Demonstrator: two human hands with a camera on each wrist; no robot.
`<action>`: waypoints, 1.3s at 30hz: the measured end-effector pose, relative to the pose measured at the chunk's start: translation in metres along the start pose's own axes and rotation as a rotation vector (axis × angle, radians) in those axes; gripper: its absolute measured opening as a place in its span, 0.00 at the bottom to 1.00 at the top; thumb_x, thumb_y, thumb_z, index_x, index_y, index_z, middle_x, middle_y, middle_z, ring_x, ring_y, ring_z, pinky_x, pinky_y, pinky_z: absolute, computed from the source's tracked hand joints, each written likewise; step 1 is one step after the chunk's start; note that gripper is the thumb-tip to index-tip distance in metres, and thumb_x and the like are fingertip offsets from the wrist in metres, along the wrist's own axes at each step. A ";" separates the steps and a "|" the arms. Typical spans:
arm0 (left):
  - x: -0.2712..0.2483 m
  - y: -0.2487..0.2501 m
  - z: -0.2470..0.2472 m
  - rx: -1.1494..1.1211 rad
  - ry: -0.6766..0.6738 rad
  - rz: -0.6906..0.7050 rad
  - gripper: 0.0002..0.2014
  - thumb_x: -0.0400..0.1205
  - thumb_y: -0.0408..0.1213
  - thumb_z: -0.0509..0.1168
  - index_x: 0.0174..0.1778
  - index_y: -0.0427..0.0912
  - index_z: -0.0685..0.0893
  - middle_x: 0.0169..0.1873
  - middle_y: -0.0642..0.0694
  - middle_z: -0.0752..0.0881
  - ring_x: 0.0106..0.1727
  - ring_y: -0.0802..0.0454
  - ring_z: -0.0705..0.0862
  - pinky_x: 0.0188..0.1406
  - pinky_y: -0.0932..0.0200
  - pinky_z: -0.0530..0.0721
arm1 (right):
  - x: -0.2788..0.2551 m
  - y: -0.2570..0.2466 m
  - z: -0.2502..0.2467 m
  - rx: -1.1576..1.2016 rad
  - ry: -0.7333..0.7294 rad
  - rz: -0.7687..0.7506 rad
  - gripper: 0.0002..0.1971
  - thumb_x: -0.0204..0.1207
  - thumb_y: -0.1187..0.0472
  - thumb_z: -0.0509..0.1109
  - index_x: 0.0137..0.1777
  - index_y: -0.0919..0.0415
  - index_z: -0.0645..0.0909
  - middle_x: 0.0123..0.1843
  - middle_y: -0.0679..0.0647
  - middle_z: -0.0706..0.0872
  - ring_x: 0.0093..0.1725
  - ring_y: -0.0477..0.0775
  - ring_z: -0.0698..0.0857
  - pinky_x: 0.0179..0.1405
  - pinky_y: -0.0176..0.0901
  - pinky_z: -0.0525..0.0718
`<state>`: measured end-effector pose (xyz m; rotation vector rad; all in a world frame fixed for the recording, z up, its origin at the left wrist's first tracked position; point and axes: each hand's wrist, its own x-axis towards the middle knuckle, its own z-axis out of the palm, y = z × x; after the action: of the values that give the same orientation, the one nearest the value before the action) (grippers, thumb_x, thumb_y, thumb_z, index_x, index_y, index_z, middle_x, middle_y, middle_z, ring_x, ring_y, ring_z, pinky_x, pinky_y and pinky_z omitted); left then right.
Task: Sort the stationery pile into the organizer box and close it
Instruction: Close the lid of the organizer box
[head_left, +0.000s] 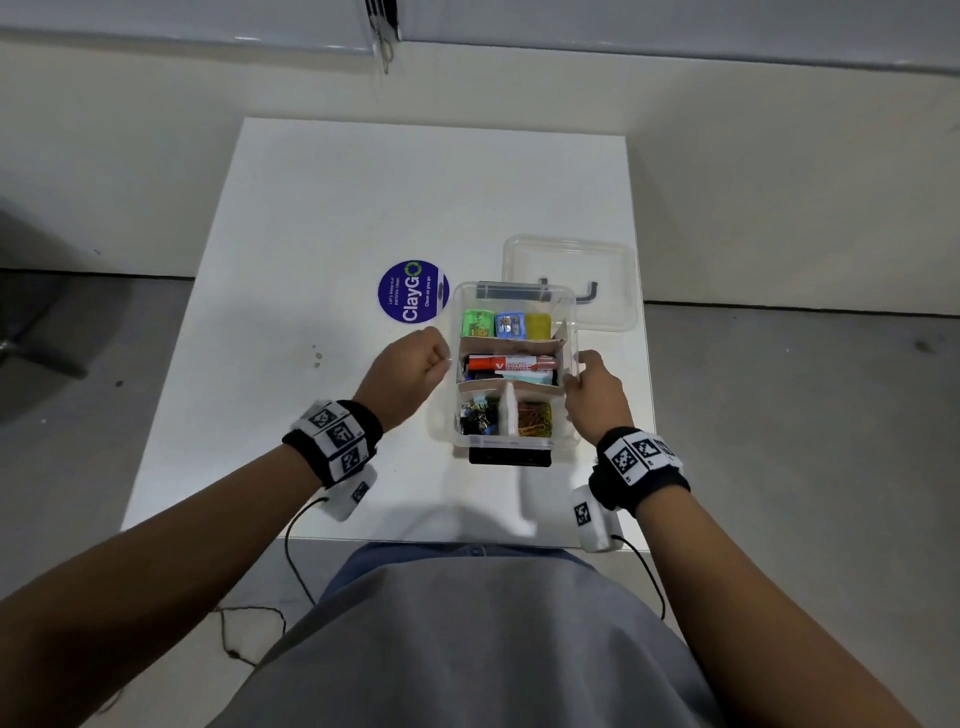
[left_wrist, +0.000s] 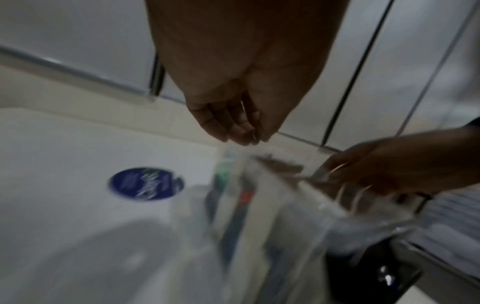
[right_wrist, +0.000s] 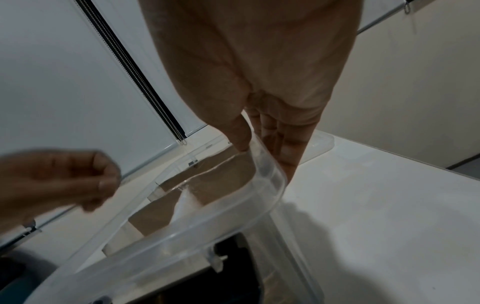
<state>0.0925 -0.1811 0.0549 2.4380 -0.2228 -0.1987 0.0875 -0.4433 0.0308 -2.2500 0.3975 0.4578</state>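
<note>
The clear organizer box (head_left: 570, 332) stands open on the white table, split by cardboard dividers. Small green, blue and yellow items fill its far compartment, a red marker (head_left: 511, 362) lies in the middle one, and binder clips (head_left: 478, 415) and paper clips (head_left: 535, 418) sit in the near ones. My right hand (head_left: 576, 382) pinches the box's right wall, thumb inside (right_wrist: 240, 135) and fingers outside. My left hand (head_left: 439, 358) hovers at the box's left wall, fingers curled and pinched on a small thin metal item (left_wrist: 255, 135). The clear lid (head_left: 571, 270) lies behind the box.
A round purple sticker (head_left: 414, 292) sits on the table (head_left: 311, 208) left of the box. A black latch (head_left: 509, 457) hangs at the box's near end. The table's right edge runs close beside my right hand. Cables trail from both wrist cameras.
</note>
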 end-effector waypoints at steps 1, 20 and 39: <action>0.005 0.019 -0.001 -0.038 -0.068 0.066 0.03 0.83 0.38 0.64 0.47 0.43 0.80 0.38 0.49 0.84 0.39 0.53 0.82 0.39 0.60 0.79 | 0.001 0.001 0.001 0.008 -0.009 0.000 0.18 0.82 0.60 0.59 0.71 0.59 0.69 0.53 0.65 0.88 0.48 0.68 0.88 0.51 0.61 0.87; 0.125 0.049 0.042 0.514 -0.176 0.155 0.30 0.77 0.26 0.63 0.76 0.47 0.72 0.62 0.39 0.81 0.61 0.39 0.81 0.59 0.47 0.76 | 0.132 0.017 -0.031 -0.714 0.066 -0.256 0.23 0.76 0.67 0.68 0.71 0.63 0.72 0.65 0.63 0.77 0.62 0.65 0.79 0.56 0.55 0.80; 0.059 -0.064 -0.058 0.483 -0.163 -0.464 0.42 0.81 0.37 0.59 0.84 0.58 0.39 0.33 0.39 0.83 0.32 0.41 0.80 0.36 0.52 0.80 | 0.142 0.019 0.000 -1.001 0.000 -0.343 0.19 0.78 0.73 0.58 0.70 0.69 0.71 0.66 0.65 0.79 0.62 0.65 0.80 0.55 0.55 0.80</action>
<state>0.1682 -0.1093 0.0528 2.9255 0.2623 -0.6088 0.2048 -0.4751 -0.0446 -3.1879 -0.3118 0.5404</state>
